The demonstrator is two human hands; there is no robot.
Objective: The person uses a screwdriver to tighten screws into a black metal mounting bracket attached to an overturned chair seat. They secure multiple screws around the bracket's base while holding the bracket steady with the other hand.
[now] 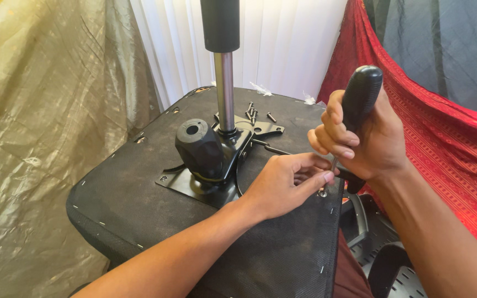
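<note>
Seat underside (139,198), black fabric stapled along its edges, fills the middle of my view, and I read it from nine o'clock across to three. Behind its left edge hangs an olive tarp (45,127). At the centre sits the black metal mounting plate (191,185) with a rounded black knob (200,146) on it, and the chrome gas-lift column (224,91) rises from it toward twelve o'clock. Just past the column, at about one o'clock from it, a few loose black screws (252,114) lie on the fabric.

My left hand (285,182) comes in from six o'clock and rests on the seat's right edge; its fingertips (327,176) are pinched around the thin shaft of the screwdriver, just above a screw (322,193) set in the fabric near the corner. Its grip is a light clench on that shaft.

My right hand (362,146) is directly at three o'clock of the left, touching it, its grip wrapped tight around the black screwdriver (360,96) handle, which stands nearly upright with its tip down at the screw.

Beyond, at two to three o'clock, drapes a red cloth (448,143). A black perforated chair part (387,265) lies at five o'clock.
</note>
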